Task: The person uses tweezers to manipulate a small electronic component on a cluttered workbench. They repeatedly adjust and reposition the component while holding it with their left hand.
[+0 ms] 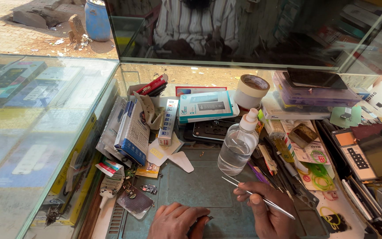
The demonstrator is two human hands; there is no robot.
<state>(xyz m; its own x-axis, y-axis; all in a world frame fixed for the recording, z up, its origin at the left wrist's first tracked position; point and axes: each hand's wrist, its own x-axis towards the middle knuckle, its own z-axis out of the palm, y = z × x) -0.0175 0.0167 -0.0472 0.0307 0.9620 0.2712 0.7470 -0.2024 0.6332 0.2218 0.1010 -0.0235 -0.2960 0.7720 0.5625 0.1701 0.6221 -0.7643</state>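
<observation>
At 9 o'clock a glass showcase (36, 132) fills the left side, w/ coloured boxes seen through the top. Just right of it, approx. 10 o'clock of the mat, a blue-and-white box (133, 130) leans among packets, and a small circuit board (149, 189) lies on the mat edge beside a dark oval piece (134, 201).

The grey-green work mat (200, 186) covers the worktop centre. At 6 o'clock the left hand (173, 221) rests on the mat, fingers curled closed on a small dark part (208, 217); only a tip of this part shows by the fingertips, so I cannot tell what it is. Touching nearly at 5 o'clock, the right hand (268, 208) is closed in a pinch grip on metal tweezers (253, 194). The tweezers tips point to 10 o'clock, above the mat, near the base of the bottle; the back end sticks out to 4 o'clock.

At centre a clear plastic bottle (238, 148) w/ white nozzle stands upright at the mat's far edge, approx. half filled w/ clear liquid. Behind it, at 12 o'clock, a teal phone box (204, 106) lies flat, and a roll of tape (251, 90) stands just right of it.

At 2 o'clock a purple plastic case (315, 95) carries a dark phone (317, 79). At 3 o'clock screwdrivers and other tools (284, 175) lie in a row beside the right hand, and green rubber bands (321, 177) lie beyond them.
</observation>
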